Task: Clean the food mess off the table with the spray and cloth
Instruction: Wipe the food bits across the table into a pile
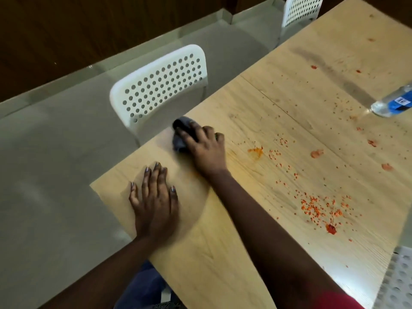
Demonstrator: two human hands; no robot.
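Now right hand [206,150] fingers [189,136] press the dark cloth [179,139]; left hand [153,201] lies flat, spread.

Table [278,103] is pale wood with visible grain, speckled all over with orange-red crumbs [321,208] and smears. Cloth [181,136] is dark grey, chair [160,85] is white with a dotted hole pattern, and the clear bottle [393,103] has a blue label.

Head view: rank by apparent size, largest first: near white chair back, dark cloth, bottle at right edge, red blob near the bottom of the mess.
1. White chair back
2. Bottle, cropped by the frame, so unsure against the cloth
3. Dark cloth, partly hidden under the right hand
4. Red blob
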